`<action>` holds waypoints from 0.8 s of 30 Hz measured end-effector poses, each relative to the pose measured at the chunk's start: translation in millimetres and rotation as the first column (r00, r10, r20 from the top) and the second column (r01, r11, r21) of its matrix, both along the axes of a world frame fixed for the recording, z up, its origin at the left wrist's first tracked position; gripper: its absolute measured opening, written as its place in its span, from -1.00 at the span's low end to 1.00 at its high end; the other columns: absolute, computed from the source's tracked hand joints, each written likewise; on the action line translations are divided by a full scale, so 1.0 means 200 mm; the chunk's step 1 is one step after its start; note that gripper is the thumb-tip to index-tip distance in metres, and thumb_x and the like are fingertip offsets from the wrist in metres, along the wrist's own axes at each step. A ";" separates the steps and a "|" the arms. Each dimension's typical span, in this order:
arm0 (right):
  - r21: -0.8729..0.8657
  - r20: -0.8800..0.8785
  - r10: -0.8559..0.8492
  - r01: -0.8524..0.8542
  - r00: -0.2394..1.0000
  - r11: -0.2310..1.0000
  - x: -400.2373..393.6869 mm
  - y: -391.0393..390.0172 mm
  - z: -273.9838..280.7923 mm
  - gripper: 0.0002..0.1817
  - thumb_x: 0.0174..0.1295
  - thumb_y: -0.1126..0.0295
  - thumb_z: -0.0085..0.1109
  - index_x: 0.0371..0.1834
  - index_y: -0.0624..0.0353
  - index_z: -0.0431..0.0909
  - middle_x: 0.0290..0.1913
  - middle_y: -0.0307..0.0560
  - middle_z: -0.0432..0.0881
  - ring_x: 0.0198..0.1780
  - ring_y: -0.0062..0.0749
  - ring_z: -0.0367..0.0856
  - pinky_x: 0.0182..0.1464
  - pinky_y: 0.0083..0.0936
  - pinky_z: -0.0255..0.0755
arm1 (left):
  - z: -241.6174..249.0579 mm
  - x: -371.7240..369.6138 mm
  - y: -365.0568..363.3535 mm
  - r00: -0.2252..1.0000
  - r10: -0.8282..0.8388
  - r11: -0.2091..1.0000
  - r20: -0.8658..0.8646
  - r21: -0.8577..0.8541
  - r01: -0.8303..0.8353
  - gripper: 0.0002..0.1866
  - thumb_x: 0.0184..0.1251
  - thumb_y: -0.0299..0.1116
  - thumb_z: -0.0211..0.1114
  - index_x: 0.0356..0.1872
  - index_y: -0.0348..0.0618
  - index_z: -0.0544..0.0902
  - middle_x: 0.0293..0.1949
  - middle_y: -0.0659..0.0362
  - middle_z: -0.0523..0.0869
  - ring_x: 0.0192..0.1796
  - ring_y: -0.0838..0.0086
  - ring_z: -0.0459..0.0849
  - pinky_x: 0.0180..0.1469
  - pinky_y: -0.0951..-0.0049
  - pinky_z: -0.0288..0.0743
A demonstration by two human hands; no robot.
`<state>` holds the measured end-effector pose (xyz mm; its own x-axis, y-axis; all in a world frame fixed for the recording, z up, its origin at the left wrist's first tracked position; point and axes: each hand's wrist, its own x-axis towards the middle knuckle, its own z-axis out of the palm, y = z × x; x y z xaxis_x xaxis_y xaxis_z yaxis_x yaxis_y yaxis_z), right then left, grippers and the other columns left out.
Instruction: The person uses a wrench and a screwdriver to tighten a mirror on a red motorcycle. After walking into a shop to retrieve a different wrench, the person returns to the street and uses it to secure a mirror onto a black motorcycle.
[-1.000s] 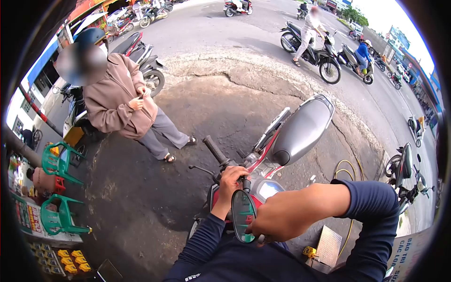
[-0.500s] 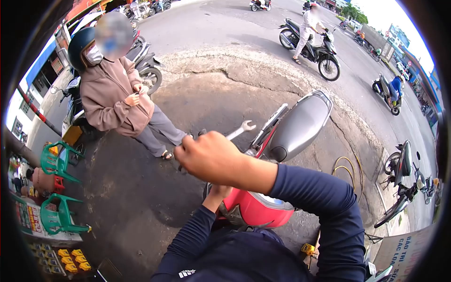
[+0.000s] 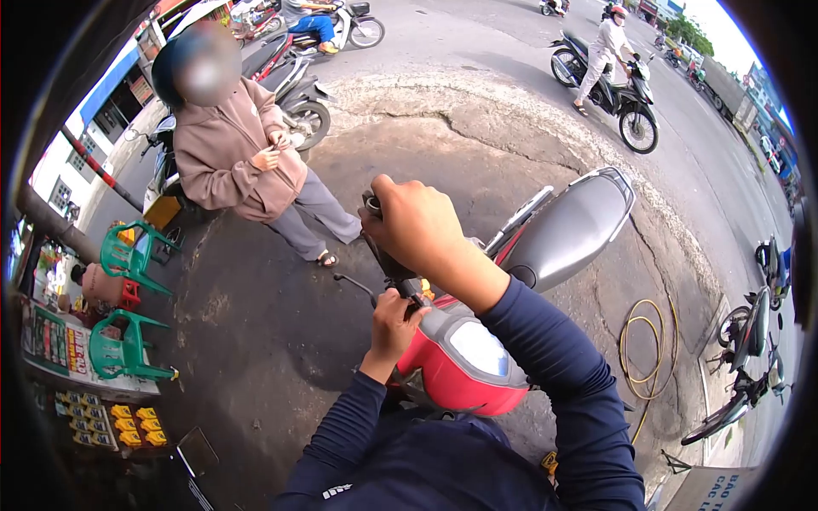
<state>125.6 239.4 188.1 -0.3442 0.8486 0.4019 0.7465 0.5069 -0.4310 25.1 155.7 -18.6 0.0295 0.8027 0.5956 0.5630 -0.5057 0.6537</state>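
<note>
"A road runs behind. Where's the red motorbike?"

"Just below the left hand; those fingers close around part of its handlebar."

"And the right hand?"

"Above and ahead of the left, fingers curled shut on a dark object, mostly hidden. I can't tell what it is."

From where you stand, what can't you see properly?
- Head view: whether the right hand holds anything; its own back and fingers hide the palm.
- Head view: what's under the left hand's fingers; they cover it.
- Head view: the standing person's face; blurred.
- Head view: the sign's remaining words; cut off at the edge.
- Head view: writing on the yellow packets; too small.
</note>
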 end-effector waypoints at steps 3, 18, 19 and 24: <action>0.016 -0.040 0.013 -0.013 0.999 1.000 -0.01 0.00 -0.02 -0.68 0.20 0.15 0.30 -0.28 0.20 0.52 -0.45 0.18 0.67 -0.37 0.16 0.69 -0.29 -0.03 0.56 | -0.01 0.02 -0.01 0.999 0.039 0.999 -0.013 0.000 -0.039 -0.72 -0.04 -0.49 0.58 -0.29 -0.17 0.66 -0.38 0.09 0.63 -0.27 0.13 0.59 -0.17 0.22 0.48; -0.461 -0.778 -0.619 -0.570 -0.109 0.680 0.52 -0.22 -0.68 -0.49 0.54 -0.08 -0.07 -0.54 -0.06 0.16 -0.61 -0.36 0.11 -0.69 -0.69 0.01 -0.68 -0.64 -0.12 | 0.62 -0.02 0.20 0.753 0.014 0.945 0.658 -0.256 0.206 -0.16 0.11 -0.24 0.56 0.38 -0.20 0.29 -0.03 0.12 0.51 -0.08 0.36 0.64 -0.06 0.35 0.67; -0.476 -0.762 -0.640 -0.588 -0.095 0.654 0.51 -0.26 -0.71 -0.48 0.52 -0.10 -0.06 -0.54 -0.06 0.16 -0.61 -0.37 0.09 -0.69 -0.69 -0.01 -0.68 -0.64 -0.11 | 0.61 0.00 0.22 0.719 0.044 0.921 0.694 -0.307 0.240 -0.25 0.14 -0.25 0.52 0.33 -0.20 0.35 -0.08 0.14 0.50 -0.15 0.39 0.65 -0.16 0.36 0.71; -0.414 -0.699 -0.679 -0.648 -0.224 0.639 0.47 -0.36 -0.82 -0.49 0.51 -0.09 -0.02 -0.54 -0.07 0.16 -0.62 -0.39 0.09 -0.70 -0.70 -0.01 -0.69 -0.66 -0.15 | 0.63 0.02 0.22 0.528 0.182 0.877 0.830 -0.380 0.294 -0.58 0.27 -0.12 0.32 0.05 -0.10 0.47 -0.15 0.18 0.50 -0.26 0.44 0.59 -0.30 0.22 0.71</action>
<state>219.9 167.3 25.0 -0.1802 0.9210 -0.3454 -0.8093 -0.3384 -0.4801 29.8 199.6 107.7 -0.2227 0.9742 -0.0364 -0.3723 -0.0505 0.9268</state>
